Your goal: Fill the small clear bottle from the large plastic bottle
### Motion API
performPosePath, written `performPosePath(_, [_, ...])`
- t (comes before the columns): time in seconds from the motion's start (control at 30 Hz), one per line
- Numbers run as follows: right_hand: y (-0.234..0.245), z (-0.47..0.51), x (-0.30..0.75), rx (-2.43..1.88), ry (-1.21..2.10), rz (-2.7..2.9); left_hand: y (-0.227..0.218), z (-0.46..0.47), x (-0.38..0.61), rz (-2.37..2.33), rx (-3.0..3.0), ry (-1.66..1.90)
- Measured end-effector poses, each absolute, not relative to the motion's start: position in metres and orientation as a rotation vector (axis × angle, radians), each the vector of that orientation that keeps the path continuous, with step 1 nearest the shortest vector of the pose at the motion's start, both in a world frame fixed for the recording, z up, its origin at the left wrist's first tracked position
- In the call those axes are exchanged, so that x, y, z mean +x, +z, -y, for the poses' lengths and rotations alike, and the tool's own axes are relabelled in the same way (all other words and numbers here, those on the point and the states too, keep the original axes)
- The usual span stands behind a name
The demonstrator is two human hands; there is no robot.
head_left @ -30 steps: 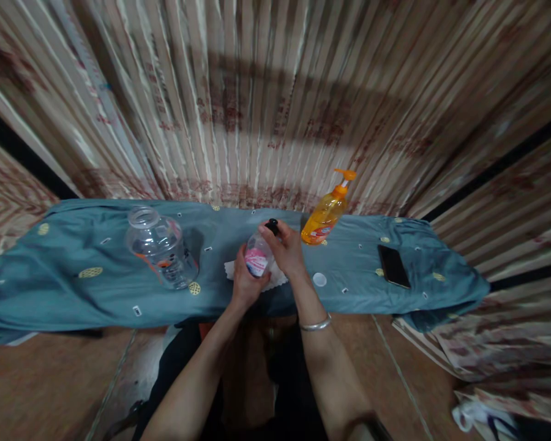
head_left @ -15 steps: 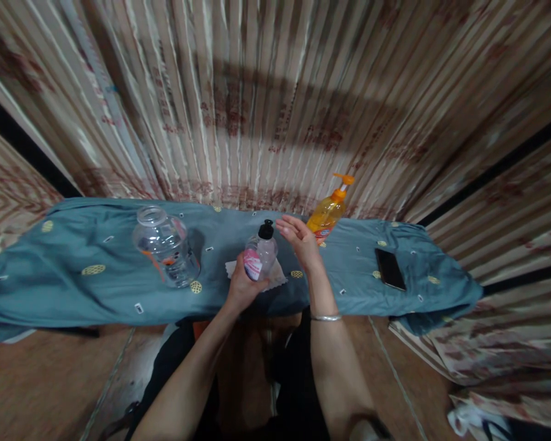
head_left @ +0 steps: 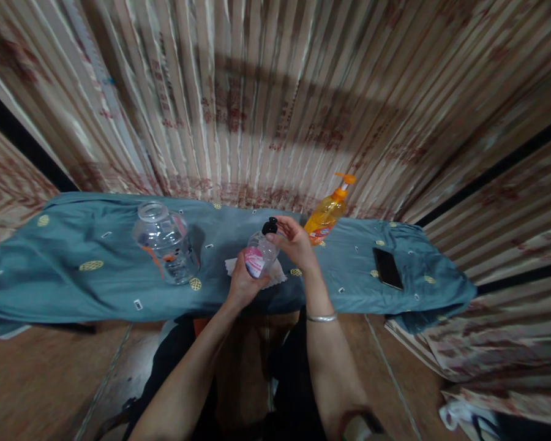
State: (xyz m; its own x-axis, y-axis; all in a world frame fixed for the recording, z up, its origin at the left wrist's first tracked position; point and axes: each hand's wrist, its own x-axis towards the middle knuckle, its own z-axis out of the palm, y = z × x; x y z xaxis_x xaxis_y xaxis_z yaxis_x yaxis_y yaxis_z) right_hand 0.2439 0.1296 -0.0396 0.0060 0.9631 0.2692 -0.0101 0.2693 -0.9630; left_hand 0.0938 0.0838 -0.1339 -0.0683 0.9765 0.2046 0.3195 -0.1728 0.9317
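Left hand (head_left: 245, 282): your fingers wrap the bottle (head_left: 267, 260)
Right hand (head_left: 299, 245): your fingers at its black cap (head_left: 270, 227), grip unclear
Napkin (head_left: 278, 277): beneath your left fingers
Jar (head_left: 165, 245): left of your fingers
Pump bottle (head_left: 327, 215): right of your fingers
Phone (head_left: 387, 268): farther right

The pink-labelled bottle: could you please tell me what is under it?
A white cloth or tissue shows on both sides, over the teal tablecloth. The bottle and left hand cover its middle; any contact is hidden.

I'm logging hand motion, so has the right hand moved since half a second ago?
Yes: judged against the orange pump bottle, the right hand has moved left, fingers now at the black cap.
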Motion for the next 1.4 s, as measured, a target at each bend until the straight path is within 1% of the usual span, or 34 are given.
performPosePath(0.27, [-0.038,-0.129,0.254,-1.052,1.03,1.277,-0.134,-0.084,0.097,-1.453,1.533,1.264])
performPosePath(0.47, [-0.036,-0.127,0.244,-1.015,0.98,1.411,-0.134,-0.084,0.099,-1.447,1.531,1.256])
performPosePath(0.67, [-0.038,-0.129,0.256,-1.057,1.046,1.322,-0.136,-0.083,0.099,-1.443,1.521,1.285])
performPosePath(0.87, [-0.032,-0.123,0.246,-1.02,0.95,1.463,-0.135,-0.083,0.099,-1.425,1.531,1.268])
performPosePath(1.1, [-0.029,-0.122,0.248,-1.017,0.95,1.422,-0.135,-0.083,0.1,-1.444,1.55,1.28])
performPosePath(1.27, [-0.019,-0.119,0.249,-0.982,0.952,1.39,-0.137,-0.084,0.102,-1.462,1.565,1.298])
performPosePath(1.4, [-0.017,-0.124,0.269,-0.952,0.8,1.259,-0.137,-0.084,0.101,-1.475,1.569,1.299])
